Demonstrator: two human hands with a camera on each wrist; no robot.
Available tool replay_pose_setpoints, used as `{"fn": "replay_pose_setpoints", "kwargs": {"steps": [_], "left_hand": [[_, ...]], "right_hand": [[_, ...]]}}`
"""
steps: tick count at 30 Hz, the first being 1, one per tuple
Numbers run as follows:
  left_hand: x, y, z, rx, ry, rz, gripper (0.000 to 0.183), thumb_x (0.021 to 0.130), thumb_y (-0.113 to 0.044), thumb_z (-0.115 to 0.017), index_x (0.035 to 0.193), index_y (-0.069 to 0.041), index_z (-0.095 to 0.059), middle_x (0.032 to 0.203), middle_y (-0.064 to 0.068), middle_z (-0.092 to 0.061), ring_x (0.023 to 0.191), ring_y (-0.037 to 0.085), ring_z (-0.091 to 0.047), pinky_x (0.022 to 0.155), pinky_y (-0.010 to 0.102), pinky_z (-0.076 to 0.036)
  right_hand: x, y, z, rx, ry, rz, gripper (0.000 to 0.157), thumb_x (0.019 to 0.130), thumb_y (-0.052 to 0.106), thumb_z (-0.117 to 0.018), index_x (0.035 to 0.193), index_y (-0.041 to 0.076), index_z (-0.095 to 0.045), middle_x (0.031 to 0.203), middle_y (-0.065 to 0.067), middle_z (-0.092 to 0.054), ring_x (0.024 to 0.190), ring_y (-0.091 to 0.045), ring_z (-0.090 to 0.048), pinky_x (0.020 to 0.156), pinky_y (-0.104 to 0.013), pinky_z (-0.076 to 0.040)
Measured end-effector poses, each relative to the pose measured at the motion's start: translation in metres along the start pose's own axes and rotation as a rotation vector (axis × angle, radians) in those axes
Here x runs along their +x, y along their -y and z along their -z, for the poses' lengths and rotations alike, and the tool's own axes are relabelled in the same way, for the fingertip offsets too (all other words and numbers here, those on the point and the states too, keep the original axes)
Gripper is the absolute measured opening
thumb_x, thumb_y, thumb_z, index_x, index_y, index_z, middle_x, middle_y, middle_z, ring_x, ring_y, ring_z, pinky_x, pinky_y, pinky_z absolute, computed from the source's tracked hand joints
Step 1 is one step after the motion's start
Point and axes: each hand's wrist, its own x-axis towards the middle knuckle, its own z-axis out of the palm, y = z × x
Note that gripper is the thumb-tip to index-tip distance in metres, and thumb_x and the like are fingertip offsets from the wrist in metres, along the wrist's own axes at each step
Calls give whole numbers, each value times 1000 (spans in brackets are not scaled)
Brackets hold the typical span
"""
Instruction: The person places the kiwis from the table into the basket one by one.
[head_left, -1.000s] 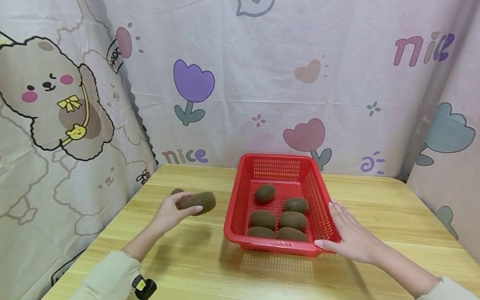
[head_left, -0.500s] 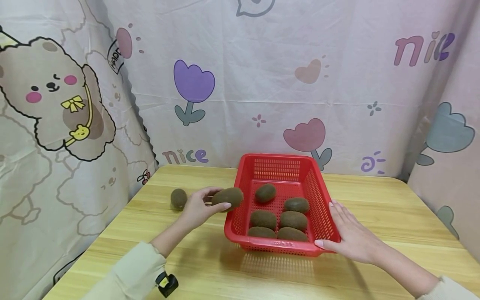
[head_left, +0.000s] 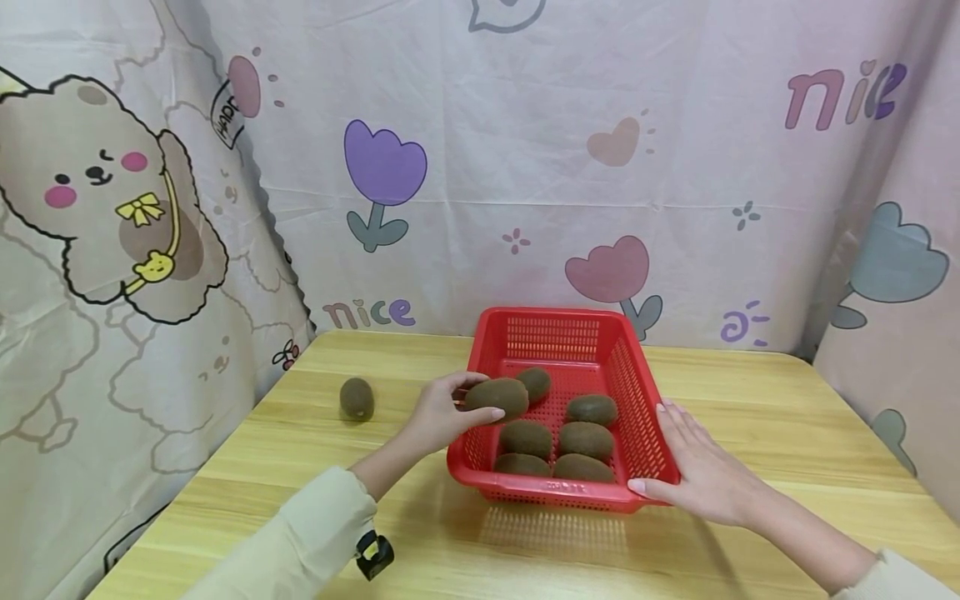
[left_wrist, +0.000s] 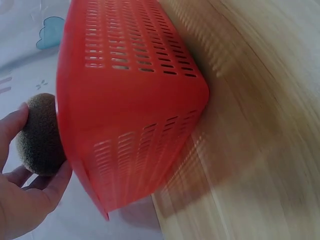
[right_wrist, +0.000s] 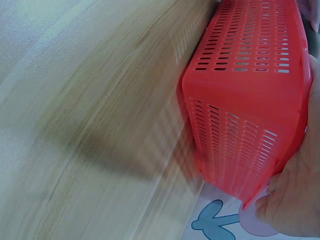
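Observation:
My left hand (head_left: 442, 414) holds a brown kiwi (head_left: 498, 398) between thumb and fingers, over the left part of a red plastic basket (head_left: 647, 425). In the left wrist view, this kiwi (left_wrist: 41, 137) shows beside the basket's rim. Several more kiwis lie inside the basket, among them one at the back (head_left: 535, 384) and one at the right (head_left: 592, 409). My right hand (head_left: 708, 475) rests along the basket's right side with straight fingers, its thumb on the front corner of the rim. From the right wrist, the hand (right_wrist: 292, 192) appears against the rim.
One kiwi (head_left: 356, 399) lies alone on the wooden table (head_left: 420, 533), left of the basket. A printed cloth curtain (head_left: 480, 150) hangs behind the table and along its sides. A dark strap device (head_left: 373, 555) is on the left sleeve.
My left hand has carried its kiwi rightward from above the table to over the basket, uncovering the lone kiwi on the left. The right hand and basket have stayed in place.

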Motion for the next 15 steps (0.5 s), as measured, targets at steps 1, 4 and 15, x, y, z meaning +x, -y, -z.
{"fn": "replay_pose_setpoints", "kwargs": {"steps": [1, 4, 15], "left_hand": [[1, -1, -2, 11, 3, -2, 42, 74, -19, -78, 112, -7, -64, 104, 7, -67, 91, 19, -62, 79, 32, -56], [6, -4, -8, 51, 13, -18, 43, 74, -20, -78, 112, -7, -64, 105, 7, -67, 91, 19, -62, 79, 33, -56], [30, -9, -32, 229, 117, -109, 43, 77, -23, -76, 112, -3, -62, 103, 9, -67, 84, 16, -59, 77, 30, -53]], "right_hand": [[0, 0, 0, 0, -1, 1, 102, 77, 56, -63, 144, -9, -19, 149, -30, -20, 135, -46, -22, 105, -62, -27], [0, -1, -1, 3, -4, 4, 103, 77, 55, -64, 144, -9, -19, 149, -30, -19, 135, -47, -22, 104, -62, -27], [0, -2, -2, 2, -13, 11, 104, 76, 57, -64, 143, -9, -19, 149, -30, -20, 134, -47, -23, 104, -62, -27]]}}
